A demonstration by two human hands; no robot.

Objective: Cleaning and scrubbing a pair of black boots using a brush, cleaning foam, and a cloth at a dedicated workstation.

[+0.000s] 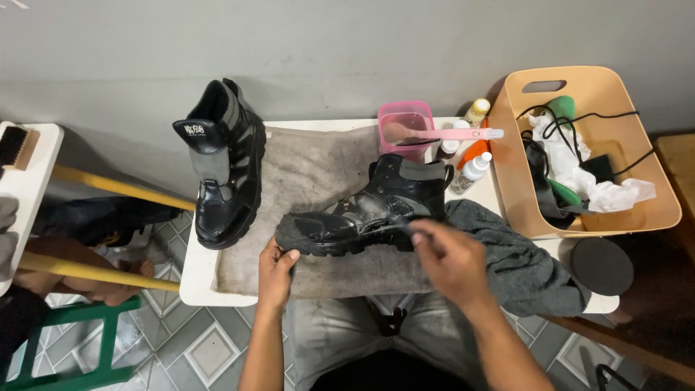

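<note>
A black boot (362, 210) lies on a grey towel (311, 174) spread over a small white table (194, 279). My left hand (275, 269) grips the toe sole of this boot. My right hand (447, 255) is closed on a thin dark brush handle, its tip resting against the boot's side; the brush head is blurred. A second black boot (221, 163) stands upright at the table's left edge, its toe hanging over the rim.
A pink cup (405, 124) with a pink toothbrush (452, 134) across it stands behind the boot, beside small bottles (472, 168). A tan bin (594, 152) holds laces and cloths at right. A dark grey cloth (517, 261) and a black round lid (601, 266) lie nearby.
</note>
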